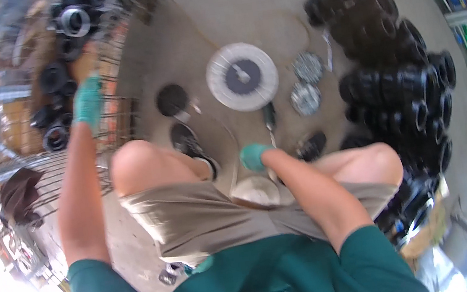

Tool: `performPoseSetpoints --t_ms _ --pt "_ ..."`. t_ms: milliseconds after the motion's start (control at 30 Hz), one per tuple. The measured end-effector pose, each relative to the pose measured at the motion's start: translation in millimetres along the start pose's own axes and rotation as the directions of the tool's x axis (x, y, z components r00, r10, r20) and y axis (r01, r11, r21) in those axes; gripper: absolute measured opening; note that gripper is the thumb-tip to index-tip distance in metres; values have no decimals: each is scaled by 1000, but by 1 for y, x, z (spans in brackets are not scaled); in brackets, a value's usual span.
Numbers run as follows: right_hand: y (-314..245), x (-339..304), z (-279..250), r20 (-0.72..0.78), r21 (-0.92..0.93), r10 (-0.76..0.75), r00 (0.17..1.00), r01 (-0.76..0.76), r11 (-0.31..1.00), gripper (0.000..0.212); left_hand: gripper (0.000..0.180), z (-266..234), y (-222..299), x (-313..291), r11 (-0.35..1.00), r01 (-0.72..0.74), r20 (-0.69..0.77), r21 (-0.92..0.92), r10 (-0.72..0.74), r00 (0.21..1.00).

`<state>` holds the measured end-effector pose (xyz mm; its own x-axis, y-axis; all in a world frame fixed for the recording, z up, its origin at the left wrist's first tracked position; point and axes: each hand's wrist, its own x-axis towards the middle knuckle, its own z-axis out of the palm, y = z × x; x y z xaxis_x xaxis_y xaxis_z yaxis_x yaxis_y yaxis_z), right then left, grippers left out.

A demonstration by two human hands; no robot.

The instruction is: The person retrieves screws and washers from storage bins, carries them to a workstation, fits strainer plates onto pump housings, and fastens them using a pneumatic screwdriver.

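Fittings [395, 84], black and tubular, are piled toward two o'clock; further black parts [54, 77] are seemingly left in the wire crate [116, 97] reached by the left hand [88, 100] at ten. Whether that hand, or the central right hand [254, 157], is closed on anything cannot be told.

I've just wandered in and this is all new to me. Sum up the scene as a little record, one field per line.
Setting: bare legs bent on either side of a grey floor
Left hand: left hand, green-gloved, at the edge of a wire cage; grip unclear
Right hand: right hand, green-gloved, between the knees; grip unclear
Floor ahead: white disc with a dark centre; dark disc to its left
Beside the white disc: two silvery round parts, on the right
Right side: piled black round parts
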<state>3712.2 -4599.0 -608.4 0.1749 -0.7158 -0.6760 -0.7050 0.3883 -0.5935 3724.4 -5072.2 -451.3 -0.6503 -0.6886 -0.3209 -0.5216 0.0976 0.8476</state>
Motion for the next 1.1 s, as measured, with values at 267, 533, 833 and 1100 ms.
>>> performPoseSetpoints --t_ms 267,533,833,1100 --pt "-63 -143 -120 -345 269 204 916 -111 957 26 62 2 1 29 903 -166 -52 396 203 978" --pt "-37 -171 -131 -451 330 178 874 -22 944 25 54 43 138 131 887 -323 -104 330 374 922" --pt "-21 -153 -134 -314 223 111 943 -40 974 32 74 100 164 276 883 -268 235 386 187 954" --pt "-5 -148 -134 -309 227 180 934 -111 967 24 52 95 143 262 987 -158 -17 -37 157 987"
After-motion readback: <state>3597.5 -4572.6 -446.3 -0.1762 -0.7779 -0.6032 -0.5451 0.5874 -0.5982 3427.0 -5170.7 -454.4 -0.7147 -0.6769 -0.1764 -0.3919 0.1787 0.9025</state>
